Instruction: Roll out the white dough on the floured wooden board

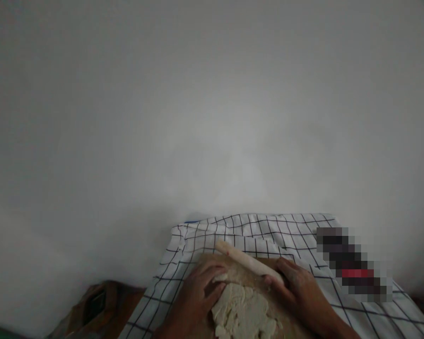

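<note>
A pale, rough-edged sheet of dough (243, 313) lies on a wooden board (279, 301) in the lower middle of the view. My left hand (199, 289) is at the dough's upper left, its fingers curled towards the thumb around a small piece of dough (220, 278). Beyond the sheet, a light wooden rolling pin (249, 263) rests slantwise across the board's far side, its left end reaching over the cloth. My right hand (298, 285) grips the near right end of the pin, with fingers and thumb wrapped about it.
Under the board is a white cloth with black checks (261, 230), covering the table. A blurred-out dark item (353, 263) lies on the cloth at right. A plain pale wall (212, 117) rises behind. At lower left stands a brown wooden object (99, 303).
</note>
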Demonstrator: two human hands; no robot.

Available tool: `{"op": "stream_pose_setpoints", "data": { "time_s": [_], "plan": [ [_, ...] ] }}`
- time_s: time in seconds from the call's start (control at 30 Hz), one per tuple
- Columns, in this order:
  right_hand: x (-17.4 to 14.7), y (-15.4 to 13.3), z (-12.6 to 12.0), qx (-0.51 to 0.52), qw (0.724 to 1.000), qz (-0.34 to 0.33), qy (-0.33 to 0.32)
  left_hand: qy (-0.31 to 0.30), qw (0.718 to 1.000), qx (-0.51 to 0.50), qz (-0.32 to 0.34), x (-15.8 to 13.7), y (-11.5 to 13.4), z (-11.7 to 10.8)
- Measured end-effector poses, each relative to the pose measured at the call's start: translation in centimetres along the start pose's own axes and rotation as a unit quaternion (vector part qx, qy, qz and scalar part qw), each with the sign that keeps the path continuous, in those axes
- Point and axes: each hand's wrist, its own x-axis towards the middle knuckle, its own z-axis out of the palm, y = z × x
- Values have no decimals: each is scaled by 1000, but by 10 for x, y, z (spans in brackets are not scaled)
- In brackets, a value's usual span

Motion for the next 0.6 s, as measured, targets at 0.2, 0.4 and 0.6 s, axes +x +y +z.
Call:
{"op": "stream_pose_setpoints", "data": {
  "time_s": [0.2,0.4,0.6],
  "plan": [
    [0,2,8,92,995,46,0,43,998,11,-50,-30,-8,5],
    [-7,-4,17,67,997,45,-10,50,997,33,-53,-53,-5,5],
    [-19,-6,22,74,996,26,-33,73,995,31,-67,-76,-6,17]
  ]
}}
